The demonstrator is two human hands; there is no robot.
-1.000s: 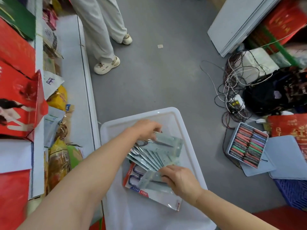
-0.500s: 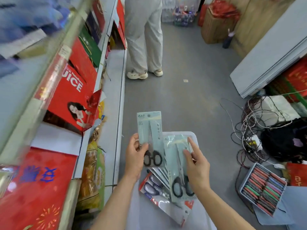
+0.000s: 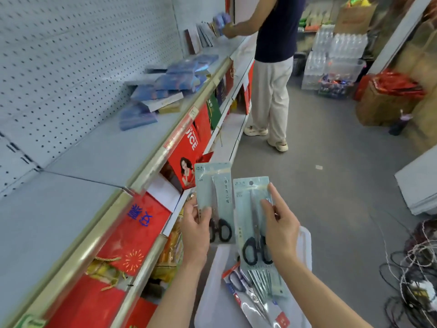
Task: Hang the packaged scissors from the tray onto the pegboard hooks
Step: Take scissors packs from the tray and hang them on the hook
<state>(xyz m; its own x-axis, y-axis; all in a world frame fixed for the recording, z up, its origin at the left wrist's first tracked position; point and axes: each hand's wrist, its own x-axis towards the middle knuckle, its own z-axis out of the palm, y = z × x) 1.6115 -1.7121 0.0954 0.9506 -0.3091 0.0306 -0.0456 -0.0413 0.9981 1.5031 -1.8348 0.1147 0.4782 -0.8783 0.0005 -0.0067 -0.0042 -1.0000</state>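
Scissors in pale blue packs are raised upright, one in each hand, side by side over the tray (image 3: pixel 305 242). Left hand (image 3: pixel 195 230) pinches the left pack (image 3: pixel 212 197) at its lower edge, fingers curled round it. Right hand (image 3: pixel 281 229) grips the right pack (image 3: pixel 249 216), forefinger straight along its edge. More packs (image 3: pixel 257 290) lie fanned in the tray below. Pegboard (image 3: pixel 82 48) stands up left, above a shelf (image 3: pixel 113 147).

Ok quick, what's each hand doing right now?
Left hand: holding one scissors pack upright.
Right hand: holding a second scissors pack upright.
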